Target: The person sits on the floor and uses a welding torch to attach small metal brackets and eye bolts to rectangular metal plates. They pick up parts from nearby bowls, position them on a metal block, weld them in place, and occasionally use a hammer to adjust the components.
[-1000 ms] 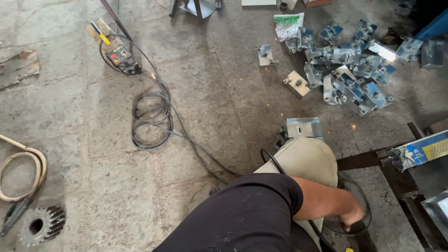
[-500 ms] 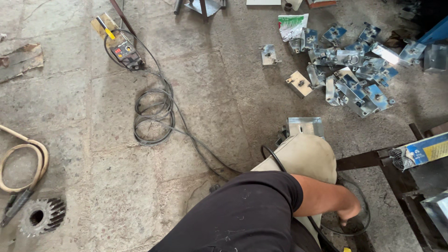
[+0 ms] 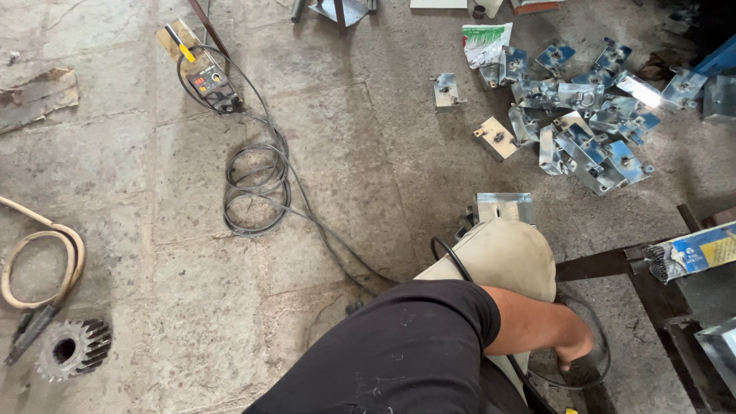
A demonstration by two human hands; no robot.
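We see the black cable [image 3: 586, 376] looping on the floor [image 3: 368, 169] at the lower right, just past our knee [image 3: 498, 253]. Our one visible hand [image 3: 573, 354] reaches down onto that loop and seems curled around it, though the fingers are turned away from us, so we cannot tell whether the grip is closed. Which arm this is we judge to be the right, coming out of the black sleeve [image 3: 399, 353]; the other hand is out of sight.

Just beyond the knee, a folded metal bracket [image 3: 504, 207] stands on the floor. To the right, a dark steel frame [image 3: 606, 264] lies flat, with a blue box of rods [image 3: 694, 251] resting across it.

Farther up, a heap of shiny brackets [image 3: 583, 115] spreads over the floor, two strays lying a little apart on its left, and a white bag [image 3: 484, 42] at its upper edge.

On the left, a thin wire coils [image 3: 257, 188] and runs up to a small meter [image 3: 211, 80]. At the far left lie a tan hose [image 3: 42, 253] and, near it, a gear [image 3: 73, 349].
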